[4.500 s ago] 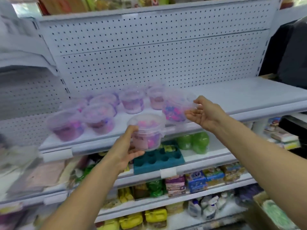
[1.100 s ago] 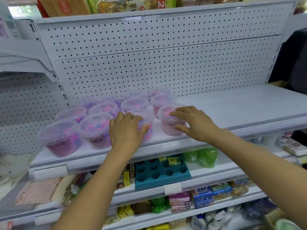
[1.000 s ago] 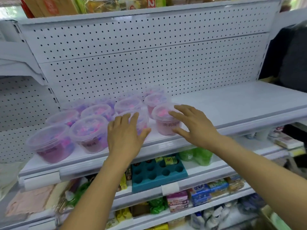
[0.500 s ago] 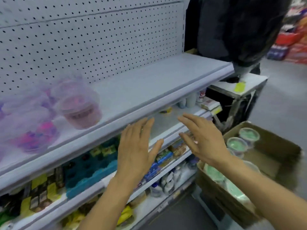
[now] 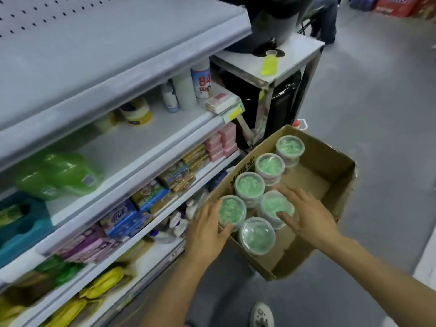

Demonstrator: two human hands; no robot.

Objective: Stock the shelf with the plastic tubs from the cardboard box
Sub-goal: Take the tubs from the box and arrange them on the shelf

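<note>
Shop: tiered shelving (image 5: pixel 132 74) w/ packaged goods (image 5: pixel 151 192), price tags (image 5: pixel 232 113).

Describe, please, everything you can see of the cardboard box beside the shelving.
The cardboard box is plain brown corrugated card, open at the top, with dark print on its left wall. It sits on the grey floor beside the lower shelves. Six clear-lidded tubs of green contents stand along its left side; the right part shows bare bottom. The left hand and right hand each reach onto a tub inside.
</note>
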